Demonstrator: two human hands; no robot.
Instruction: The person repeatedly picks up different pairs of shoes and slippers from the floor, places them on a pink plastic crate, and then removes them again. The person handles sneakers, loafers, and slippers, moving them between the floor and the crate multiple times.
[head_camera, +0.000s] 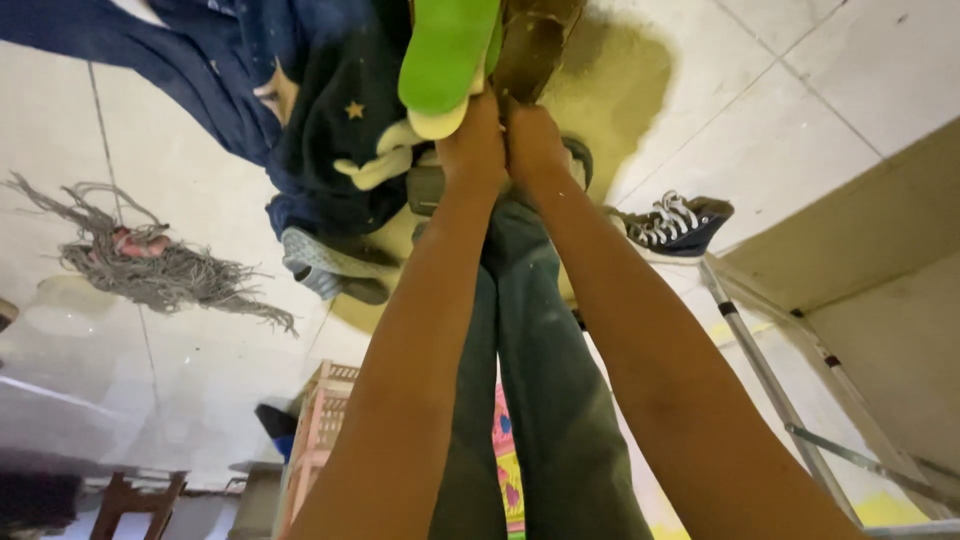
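I saw both arms stretched out together. My left hand was closed on a bright green insole, a pale one beneath it. My right hand touched a brown shoe; I couldn't tell its finger state. Near them lay a navy starred cloth and a dark sneaker.
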